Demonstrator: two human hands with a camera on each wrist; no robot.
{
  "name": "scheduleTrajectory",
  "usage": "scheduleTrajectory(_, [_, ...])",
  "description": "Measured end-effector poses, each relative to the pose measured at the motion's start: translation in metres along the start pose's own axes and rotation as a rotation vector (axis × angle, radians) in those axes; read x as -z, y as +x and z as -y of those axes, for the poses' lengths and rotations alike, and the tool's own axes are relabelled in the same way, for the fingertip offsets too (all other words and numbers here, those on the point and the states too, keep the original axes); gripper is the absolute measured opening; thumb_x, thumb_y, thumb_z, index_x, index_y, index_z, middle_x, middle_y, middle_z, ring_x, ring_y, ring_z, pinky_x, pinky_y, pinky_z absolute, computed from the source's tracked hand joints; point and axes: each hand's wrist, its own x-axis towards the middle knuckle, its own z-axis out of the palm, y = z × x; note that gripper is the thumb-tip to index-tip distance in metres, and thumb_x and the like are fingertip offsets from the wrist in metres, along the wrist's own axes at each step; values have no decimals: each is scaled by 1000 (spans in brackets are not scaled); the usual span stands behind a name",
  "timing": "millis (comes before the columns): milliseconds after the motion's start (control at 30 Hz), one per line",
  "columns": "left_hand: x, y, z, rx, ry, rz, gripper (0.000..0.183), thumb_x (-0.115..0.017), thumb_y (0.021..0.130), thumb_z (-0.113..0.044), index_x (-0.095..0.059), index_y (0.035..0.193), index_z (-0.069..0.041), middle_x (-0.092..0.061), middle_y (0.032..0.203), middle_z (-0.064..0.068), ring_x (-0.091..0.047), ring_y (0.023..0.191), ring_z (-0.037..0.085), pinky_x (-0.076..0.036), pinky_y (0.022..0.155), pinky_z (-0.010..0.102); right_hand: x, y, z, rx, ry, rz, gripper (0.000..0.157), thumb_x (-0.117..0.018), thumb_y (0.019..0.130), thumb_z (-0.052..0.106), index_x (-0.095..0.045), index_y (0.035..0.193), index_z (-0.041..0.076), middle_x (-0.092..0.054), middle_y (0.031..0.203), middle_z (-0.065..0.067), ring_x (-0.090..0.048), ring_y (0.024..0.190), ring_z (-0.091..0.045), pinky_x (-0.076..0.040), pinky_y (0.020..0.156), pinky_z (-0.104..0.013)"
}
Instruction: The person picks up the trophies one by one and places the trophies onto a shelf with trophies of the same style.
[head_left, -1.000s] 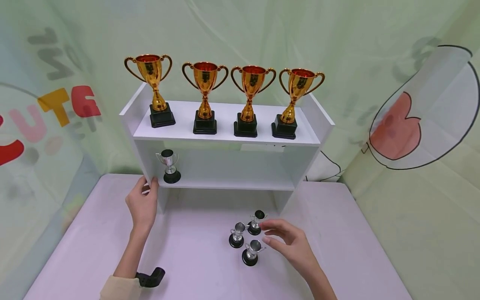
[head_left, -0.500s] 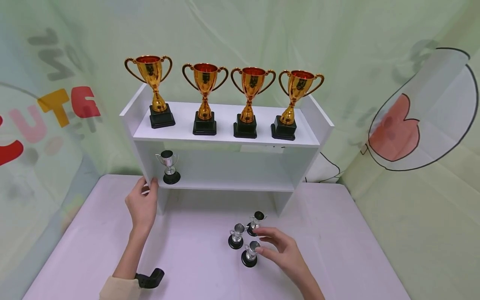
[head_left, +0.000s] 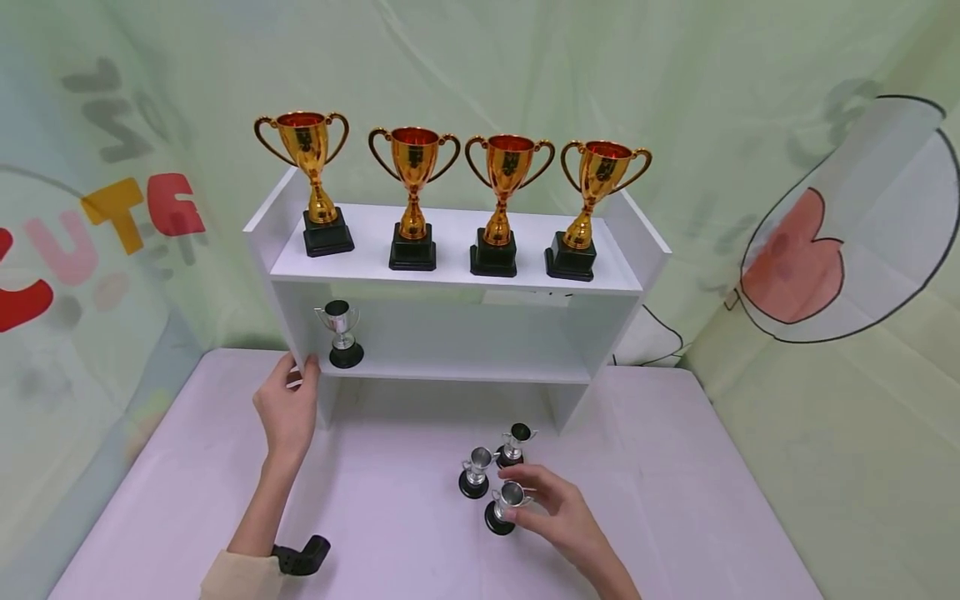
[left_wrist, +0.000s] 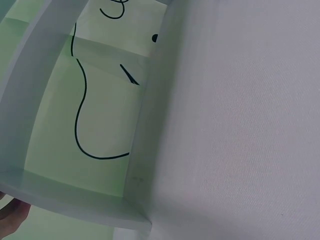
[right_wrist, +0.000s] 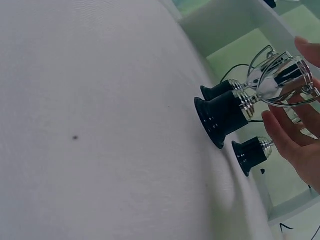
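Observation:
Three small silver trophy cups with black round bases stand close together on the table in the head view. My right hand (head_left: 558, 517) is at the nearest silver trophy (head_left: 512, 495), thumb and fingers spread on either side of its cup. In the right wrist view, gaps show between that trophy (right_wrist: 225, 114) and the thumb and fingers. Behind it stand a second silver trophy (head_left: 480, 458) and a third one (head_left: 520, 433). My left hand (head_left: 287, 408) grips the left side panel of the white shelf (head_left: 457, 360); only some fingers (left_wrist: 14, 217) show in the left wrist view.
Several gold trophies, one of them here (head_left: 414, 158), line the shelf's top board. Another silver trophy (head_left: 342, 329) stands at the left end of the middle board. The pale tabletop (head_left: 405, 517) spreads in front, with curtains behind and at both sides.
My right hand has moved left and slightly down, from beside the silver trophies to around the nearest one. My left hand has stayed on the shelf's side.

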Motion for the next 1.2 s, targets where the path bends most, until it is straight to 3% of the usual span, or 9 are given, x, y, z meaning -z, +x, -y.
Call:
scheduleTrajectory(133, [-1, 1, -1, 0, -9, 3, 23, -63, 100, -14, -75, 117, -2, -77, 105, 20, -61, 75, -4, -45, 64, 3, -1, -1, -4, -40, -4, 3, 45, -79, 87, 5, -66, 130, 5, -64, 132, -25, -64, 112, -10, -52, 100, -22])
scheduleTrajectory(533, [-3, 3, -1, -10, -4, 5, 23, -63, 101, -15, -75, 117, -2, -77, 106, 19, -61, 75, -4, -45, 65, 3, -2, -2, -8, -79, -4, -28, 44, -80, 86, 5, -66, 128, 6, -68, 129, -19, -67, 113, -8, -50, 102, -20])
scheduleTrajectory(900, [-1, 0, 0, 6, -1, 15, 24, -62, 101, -17, -75, 118, -5, -77, 105, 18, -61, 76, -3, -45, 64, 4, -4, -4, -12, 19, 24, -25, 38, -76, 89, 0, -66, 125, -2, -67, 121, -33, -69, 109, -7, -55, 97, -22])
scheduleTrajectory(1200, [-1, 0, 1, -5, 0, 14, 24, -62, 102, -16, -75, 118, -4, -77, 106, 18, -60, 75, -7, -45, 64, 3, -5, -5, -12, 11, 43, -30, 38, -76, 88, -1, -66, 124, -4, -69, 120, -30, -69, 108, -6, -56, 95, -22])
